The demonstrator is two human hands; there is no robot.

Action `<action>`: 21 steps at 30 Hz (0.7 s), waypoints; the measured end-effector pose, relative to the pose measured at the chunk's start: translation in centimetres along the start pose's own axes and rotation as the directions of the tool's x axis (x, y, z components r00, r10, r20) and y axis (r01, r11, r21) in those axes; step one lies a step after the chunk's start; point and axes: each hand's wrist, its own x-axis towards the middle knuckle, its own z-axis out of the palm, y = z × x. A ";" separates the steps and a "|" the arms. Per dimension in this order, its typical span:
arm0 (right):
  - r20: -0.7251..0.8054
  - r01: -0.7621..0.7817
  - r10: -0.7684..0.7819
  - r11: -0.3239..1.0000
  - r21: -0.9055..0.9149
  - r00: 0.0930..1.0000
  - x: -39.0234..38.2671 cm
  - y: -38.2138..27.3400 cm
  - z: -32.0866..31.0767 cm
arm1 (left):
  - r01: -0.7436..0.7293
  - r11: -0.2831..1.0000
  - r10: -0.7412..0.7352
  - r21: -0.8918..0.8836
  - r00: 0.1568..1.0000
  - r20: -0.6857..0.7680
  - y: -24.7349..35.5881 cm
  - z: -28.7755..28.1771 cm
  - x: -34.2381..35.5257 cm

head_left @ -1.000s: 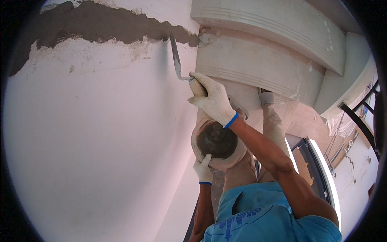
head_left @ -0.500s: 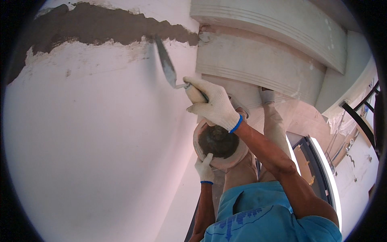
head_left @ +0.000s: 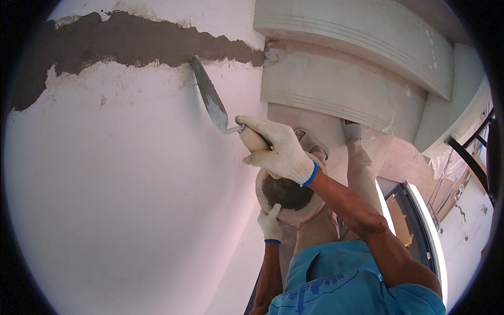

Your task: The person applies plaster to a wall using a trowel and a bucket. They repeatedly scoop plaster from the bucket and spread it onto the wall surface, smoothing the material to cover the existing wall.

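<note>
Below mortar band, trowel tip

Bright daylight, soft shadows (fisheye-bent edges)

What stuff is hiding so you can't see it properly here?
- Trowel handle, head view: wrapped inside the right hand.
- Bowl of grey mortar: far rim covered by that hand.
- Left hand fingers: tucked under the bowl.
- Mortar strip: left end fades into the dark rim.

Rough wet mortar, smooth matt wall, metal trowel
</note>
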 end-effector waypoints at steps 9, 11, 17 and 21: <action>-0.214 0.039 -0.067 0.990 -0.132 0.974 1.8 2.4 0.6 | -0.013 0.999 0.013 -0.036 1.000 0.014 0.1 0.4 0.1; -0.227 0.062 -0.105 0.980 -0.188 0.968 2.1 2.3 0.8 | -0.008 1.000 0.008 -0.015 1.000 0.015 0.2 0.5 0.0; -0.225 0.086 -0.153 0.956 -0.282 0.962 2.6 2.4 1.7 | -0.002 1.000 0.002 -0.018 1.000 0.020 0.1 0.3 0.0; -0.266 0.040 -0.114 0.962 -0.269 0.957 2.7 1.8 2.1 | -0.016 1.000 0.016 -0.016 1.000 0.024 -0.2 0.0 0.3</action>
